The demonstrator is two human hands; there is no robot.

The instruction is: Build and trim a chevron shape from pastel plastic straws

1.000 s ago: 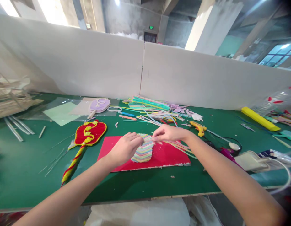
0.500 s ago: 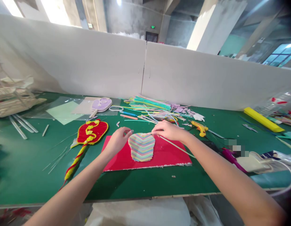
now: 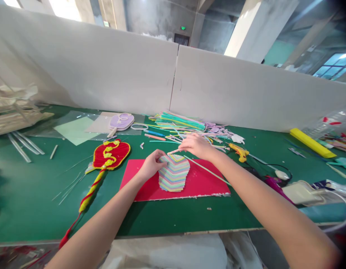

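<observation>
A fan-shaped piece of pastel zigzag-striped pipe cleaners [image 3: 174,175] lies on a red board [image 3: 209,183]. My left hand [image 3: 153,164] is closed at its upper left edge, with the thumb over the stripes and the fingertips partly hidden. Above the top edge, my right hand [image 3: 196,145] pinches a short pale pink pipe cleaner [image 3: 173,151], whose free end points toward my left hand. A pale green pipe cleaner [image 3: 208,170] runs from near the piece's upper right corner to beneath my right forearm.
Left of the board lies a red and yellow fan [image 3: 111,155]; behind it is a lilac fan [image 3: 121,121]. Bundled pipe cleaners [image 3: 178,121] lie at the back. A yellow glue gun [image 3: 239,152], its cord and a yellow bar [image 3: 312,143] are to the right. A white partition [image 3: 119,74] stands behind.
My left hand has moved onto the striped piece's upper left edge. My right hand has lifted slightly, and the pink pipe cleaner now tilts above the top edge. The view has shifted slightly.
</observation>
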